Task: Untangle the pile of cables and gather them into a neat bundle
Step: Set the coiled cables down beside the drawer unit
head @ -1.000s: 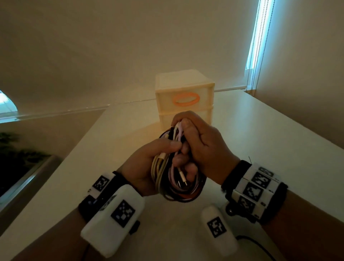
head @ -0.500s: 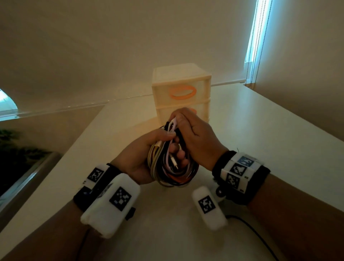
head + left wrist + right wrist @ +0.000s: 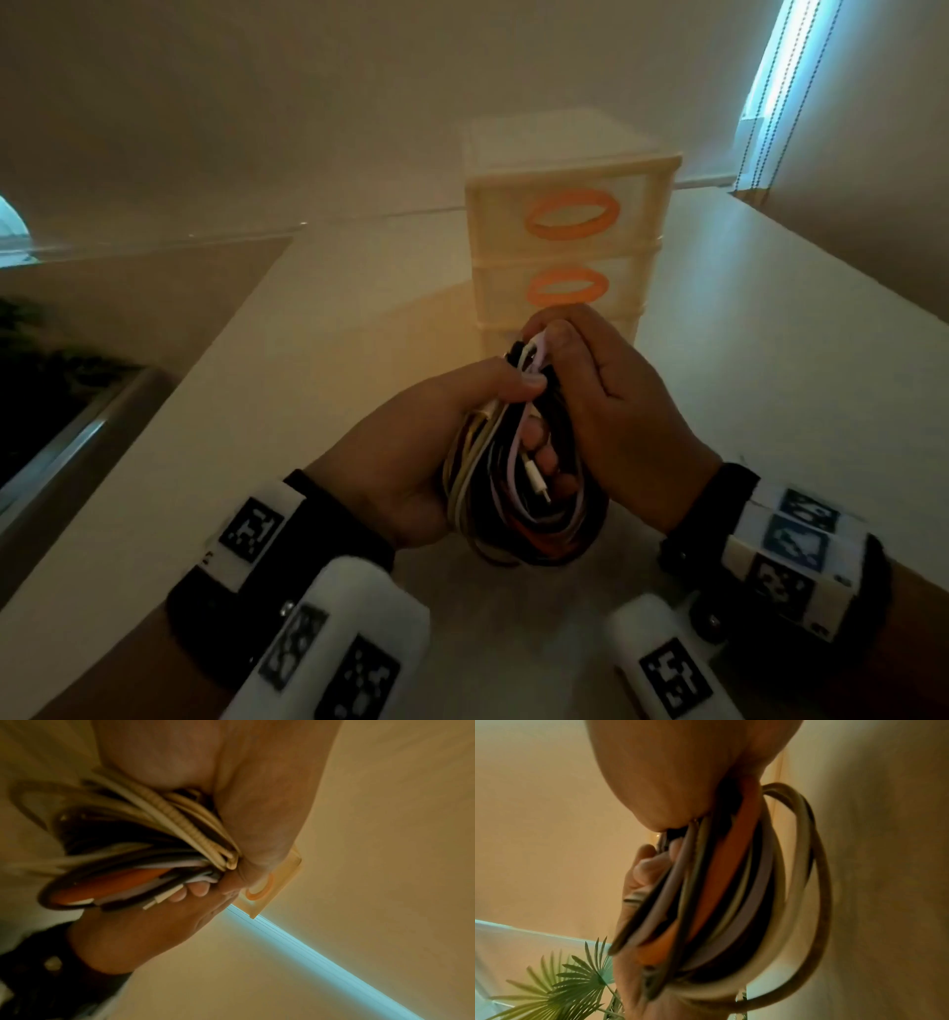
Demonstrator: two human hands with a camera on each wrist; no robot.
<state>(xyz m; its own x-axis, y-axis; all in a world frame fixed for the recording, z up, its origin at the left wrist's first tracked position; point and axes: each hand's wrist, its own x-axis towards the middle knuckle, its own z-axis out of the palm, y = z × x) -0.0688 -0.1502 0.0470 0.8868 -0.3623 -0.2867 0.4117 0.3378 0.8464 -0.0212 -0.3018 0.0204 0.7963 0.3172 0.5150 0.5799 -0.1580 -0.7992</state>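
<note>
Several looped cables (image 3: 518,493), cream, black, orange, lilac.

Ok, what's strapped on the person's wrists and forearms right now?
Both hands are bare. The left hand has a black wristband carrying white blocks printed with black square tags. The right hand has a similar black band with white tag blocks, one tinted blue. No sleeves show.
</note>
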